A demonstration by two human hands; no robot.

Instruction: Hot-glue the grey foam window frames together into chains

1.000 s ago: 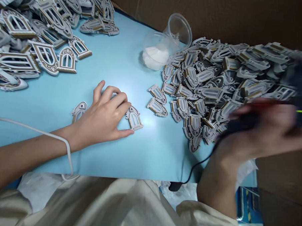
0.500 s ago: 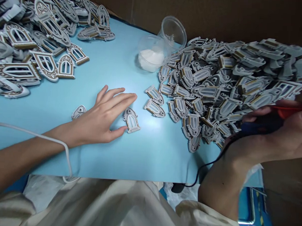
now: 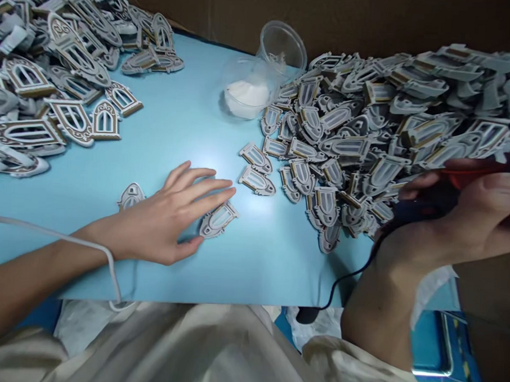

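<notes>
My left hand [image 3: 169, 216] is low over the blue table, fingers stretched out and spread. Between its thumb and fingers lies a small arched window-frame piece [image 3: 220, 219], grey-white with a gold edge. The thumb tip is by its rounded end; whether it touches is hard to tell. Behind my left wrist a similar piece [image 3: 131, 194] is partly covered. At the right, my right hand [image 3: 456, 228] is wrapped round a red and dark blue tool [image 3: 462, 173] with a black cord [image 3: 355, 274]. Its working end is dark and blurred, so I cannot tell its kind.
A heap of small window pieces [image 3: 341, 144] covers the table's right side. Larger brown-trimmed window frames [image 3: 75, 59] are piled at the left. Two clear plastic cups [image 3: 282, 46] stand at the back, one with white material. A white cable [image 3: 84, 241] crosses my left forearm.
The window piece by my left hand has turned, its rounded end now toward my thumb. My left hand has shifted slightly nearer to me. My right hand still grips the tool.
</notes>
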